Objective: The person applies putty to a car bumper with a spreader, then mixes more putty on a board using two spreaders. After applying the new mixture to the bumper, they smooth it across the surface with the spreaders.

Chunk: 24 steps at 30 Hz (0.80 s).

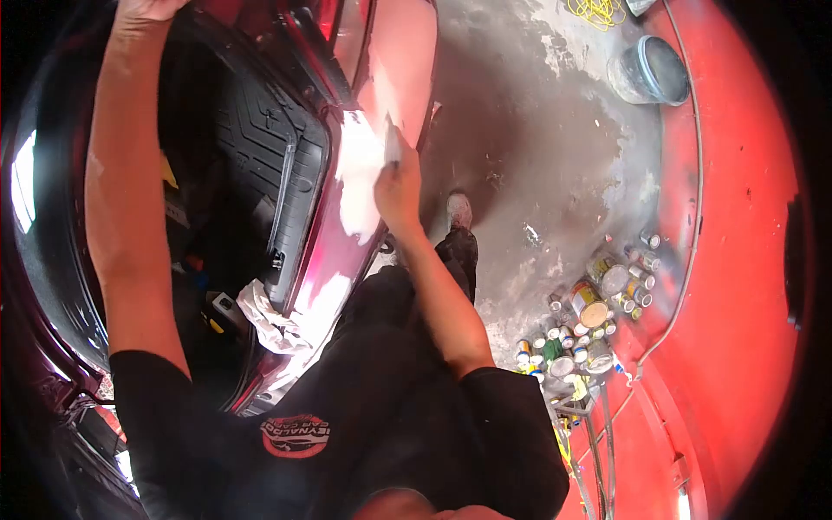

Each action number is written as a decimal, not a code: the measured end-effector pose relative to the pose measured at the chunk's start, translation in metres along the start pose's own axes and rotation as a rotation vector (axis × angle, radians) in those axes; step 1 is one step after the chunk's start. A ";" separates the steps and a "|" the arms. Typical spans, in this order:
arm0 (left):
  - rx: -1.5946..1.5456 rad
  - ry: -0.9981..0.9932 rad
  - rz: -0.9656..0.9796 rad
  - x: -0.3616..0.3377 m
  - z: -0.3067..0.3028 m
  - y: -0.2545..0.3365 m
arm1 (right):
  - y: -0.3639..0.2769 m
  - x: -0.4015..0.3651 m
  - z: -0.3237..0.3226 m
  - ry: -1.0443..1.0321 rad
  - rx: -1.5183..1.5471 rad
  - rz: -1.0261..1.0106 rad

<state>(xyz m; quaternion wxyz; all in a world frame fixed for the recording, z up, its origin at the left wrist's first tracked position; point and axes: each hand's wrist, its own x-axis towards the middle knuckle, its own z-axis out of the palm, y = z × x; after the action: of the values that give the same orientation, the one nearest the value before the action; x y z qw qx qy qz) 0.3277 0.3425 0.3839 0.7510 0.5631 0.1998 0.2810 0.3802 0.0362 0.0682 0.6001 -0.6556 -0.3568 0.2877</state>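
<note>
The right hand [399,186] grips a thin white sheet [392,143] against the white patch [360,173] on the red car panel [403,61]; the left hand [149,7], cropped, cannot be assessed.

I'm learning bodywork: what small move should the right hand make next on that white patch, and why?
Probably draw the right hand down along the white patch. Its white piece sits pressed near the patch's upper edge, and most of the patch lies below it on the red panel.
</note>
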 end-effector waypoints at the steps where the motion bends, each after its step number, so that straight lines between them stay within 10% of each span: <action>1: 0.060 -0.001 0.025 0.000 0.000 -0.004 | -0.007 0.005 0.006 0.002 -0.040 0.011; 24: -0.213 -0.179 0.151 -0.013 -0.015 -0.012 | -0.015 0.040 0.074 0.106 -0.317 0.054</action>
<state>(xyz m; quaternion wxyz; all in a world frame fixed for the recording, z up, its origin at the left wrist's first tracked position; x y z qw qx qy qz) 0.3107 0.3426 0.3675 0.7980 0.5166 0.0583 0.3049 0.3423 0.1118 0.0766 0.4991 -0.7657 -0.3478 0.2088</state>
